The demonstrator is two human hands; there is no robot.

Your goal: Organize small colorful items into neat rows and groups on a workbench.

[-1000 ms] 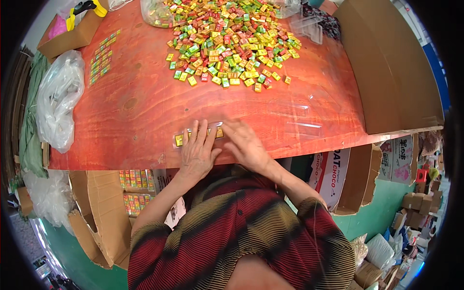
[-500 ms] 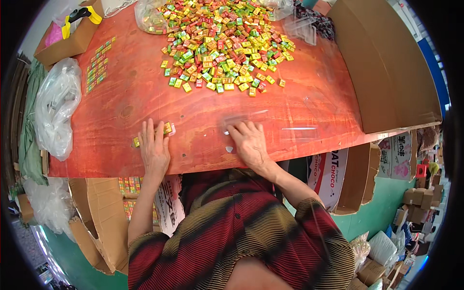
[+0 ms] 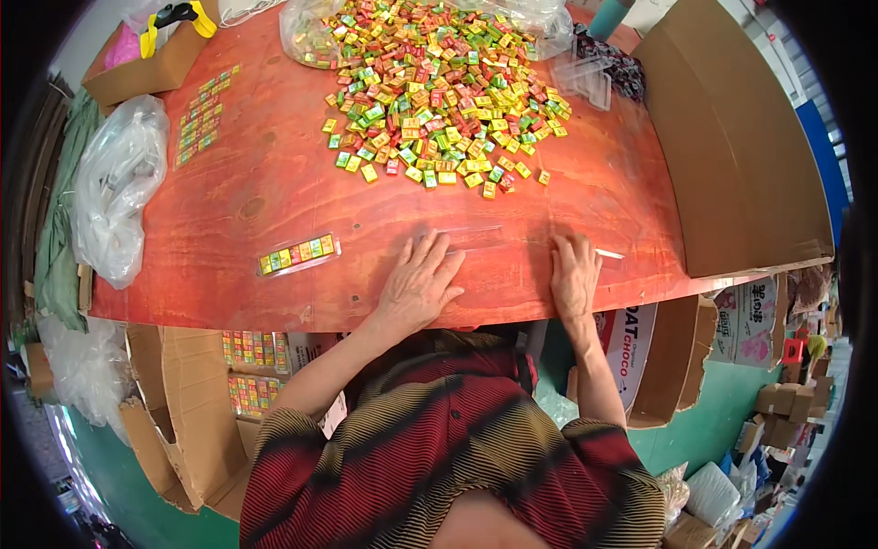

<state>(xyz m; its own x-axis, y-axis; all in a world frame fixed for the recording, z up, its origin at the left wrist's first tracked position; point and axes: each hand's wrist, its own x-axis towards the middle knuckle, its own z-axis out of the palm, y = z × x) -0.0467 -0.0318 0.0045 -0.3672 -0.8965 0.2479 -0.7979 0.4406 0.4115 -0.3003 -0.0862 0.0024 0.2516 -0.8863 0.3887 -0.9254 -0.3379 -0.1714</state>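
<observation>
Presently, head view: both hands lie flat, palms down, near the front edge of the red tabletop (image 3: 274, 183). The left hand (image 3: 419, 284) has its fingers spread wide and grips nothing; its fingertips touch the left end of a clear empty sleeve (image 3: 498, 240). The right hand (image 3: 574, 274), fingers closer together and holding nothing, presses the sleeve's right end. A filled strip (image 3: 298, 254) of coloured blocks lies well apart to the left of the left hand. A heap of loose blocks (image 3: 439, 91) covers the far middle. More strips (image 3: 203, 114) lie far left, beside a plastic bag (image 3: 119, 183). A cardboard flap (image 3: 732, 156) stands right.
</observation>
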